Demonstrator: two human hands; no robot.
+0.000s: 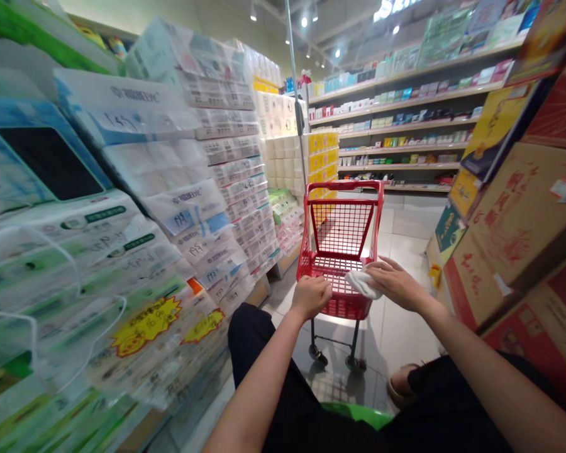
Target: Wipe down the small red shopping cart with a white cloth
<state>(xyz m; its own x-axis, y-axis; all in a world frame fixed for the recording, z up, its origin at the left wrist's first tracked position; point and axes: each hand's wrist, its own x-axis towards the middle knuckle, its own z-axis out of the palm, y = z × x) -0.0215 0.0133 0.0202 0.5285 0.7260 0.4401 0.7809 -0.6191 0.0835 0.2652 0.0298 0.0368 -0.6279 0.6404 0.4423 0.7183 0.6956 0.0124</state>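
A small red shopping cart point(342, 226) stands on the tiled aisle floor in front of me, its basket bare. My left hand point(311, 296) is closed in a fist around the cart's near rim. My right hand point(395, 284) presses a white cloth point(362, 283) against the same rim, fingers wrapped over it. My legs in black trousers show below, and I seem to sit on something green point(353, 412).
Tall stacks of packaged tissue paper point(170, 189) line the left side. Cardboard boxes point(514, 239) are piled on the right. Shelves of goods point(400, 119) run along the back. A metal pole point(296, 94) rises behind the cart.
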